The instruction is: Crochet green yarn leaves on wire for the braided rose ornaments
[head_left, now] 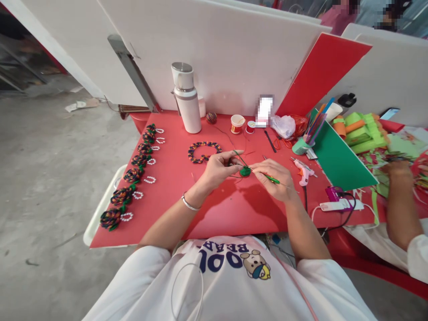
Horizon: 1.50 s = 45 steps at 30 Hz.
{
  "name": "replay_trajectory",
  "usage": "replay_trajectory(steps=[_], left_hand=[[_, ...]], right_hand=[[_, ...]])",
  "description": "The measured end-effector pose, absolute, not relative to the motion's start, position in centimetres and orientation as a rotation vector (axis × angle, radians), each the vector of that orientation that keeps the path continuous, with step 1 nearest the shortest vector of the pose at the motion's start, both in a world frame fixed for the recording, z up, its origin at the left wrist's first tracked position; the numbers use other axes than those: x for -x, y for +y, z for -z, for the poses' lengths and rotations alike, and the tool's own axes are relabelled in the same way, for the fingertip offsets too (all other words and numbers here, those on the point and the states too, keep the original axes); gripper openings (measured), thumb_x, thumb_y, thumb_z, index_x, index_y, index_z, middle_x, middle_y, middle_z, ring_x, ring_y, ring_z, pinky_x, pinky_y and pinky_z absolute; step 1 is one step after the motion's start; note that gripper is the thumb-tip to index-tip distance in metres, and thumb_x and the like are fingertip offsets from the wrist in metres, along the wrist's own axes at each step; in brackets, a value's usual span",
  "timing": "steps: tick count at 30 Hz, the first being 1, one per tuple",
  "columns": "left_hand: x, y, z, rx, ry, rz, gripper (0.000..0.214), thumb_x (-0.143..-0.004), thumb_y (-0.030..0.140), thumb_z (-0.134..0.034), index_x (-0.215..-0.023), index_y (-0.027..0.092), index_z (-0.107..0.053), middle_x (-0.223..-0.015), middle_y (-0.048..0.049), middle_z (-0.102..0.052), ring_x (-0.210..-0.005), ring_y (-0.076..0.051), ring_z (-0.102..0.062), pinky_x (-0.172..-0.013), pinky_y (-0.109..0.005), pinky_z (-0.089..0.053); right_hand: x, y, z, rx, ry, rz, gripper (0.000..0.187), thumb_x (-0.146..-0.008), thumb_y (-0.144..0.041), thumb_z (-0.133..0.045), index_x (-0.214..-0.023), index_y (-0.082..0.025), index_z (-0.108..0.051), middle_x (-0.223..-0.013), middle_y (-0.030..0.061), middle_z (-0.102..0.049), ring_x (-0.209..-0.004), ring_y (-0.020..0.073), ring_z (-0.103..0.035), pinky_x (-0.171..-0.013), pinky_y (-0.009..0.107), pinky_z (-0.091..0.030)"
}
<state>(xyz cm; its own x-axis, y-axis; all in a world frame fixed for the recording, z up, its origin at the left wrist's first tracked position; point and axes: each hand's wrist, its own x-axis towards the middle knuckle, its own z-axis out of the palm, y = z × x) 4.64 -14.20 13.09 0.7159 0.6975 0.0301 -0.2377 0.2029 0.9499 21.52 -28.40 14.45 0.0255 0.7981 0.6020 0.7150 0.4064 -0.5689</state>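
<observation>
Between my two hands is a small piece of green crochet work (245, 171). My left hand (222, 166) is closed in a pinch at its left side, with a green yarn strand rising by the fingers. My right hand (274, 177) grips a crochet hook (272, 179) with a green handle, its tip at the green work. Just behind my left hand lies a curved multicoloured crocheted strip (197, 147). At the left edge of the red table (214, 218) stands a row of several multicoloured crocheted flowers (122, 195), with white bead loops (137, 195) beside them.
Toward the back are a white thermos (187, 107), a yarn ball (211, 117), a paper cup (237, 125) and a phone (265, 111). Rightward lie a pink glue gun (303, 171), a pen holder (302, 145) and a power strip (341, 205). A co-worker's arm (403, 205) is at far right.
</observation>
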Motion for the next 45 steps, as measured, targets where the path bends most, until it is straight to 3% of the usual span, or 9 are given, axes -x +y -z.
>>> replay_trajectory(steps=[31, 45], left_hand=[[-4.6, -15.1, -13.6, -1.245, 0.477, -0.771, 0.051, -0.064, 0.019, -0.086, -0.114, 0.011, -0.076, -0.074, -0.002, -0.071, -0.068, -0.012, -0.064, -0.065, -0.024, -0.05], [-4.6, -15.3, -13.6, -1.183, 0.481, -0.761, 0.052, -0.062, 0.021, -0.087, -0.112, 0.013, -0.076, -0.076, -0.0025, -0.073, -0.066, -0.011, -0.064, -0.062, -0.024, -0.05]], right_hand=[[-21.2, -29.3, -14.0, 1.335, -1.588, -0.148, 0.015, -0.098, -0.026, -0.062, -0.102, -0.029, -0.075, -0.11, 0.004, -0.081, -0.102, 0.0228, -0.074, -0.094, 0.046, -0.058], [-20.0, -29.0, -13.6, 1.294, -1.677, 0.123, 0.024, -0.095, -0.014, -0.063, -0.112, -0.029, -0.072, -0.114, 0.0062, -0.08, -0.101, 0.0233, -0.075, -0.087, 0.045, -0.06]])
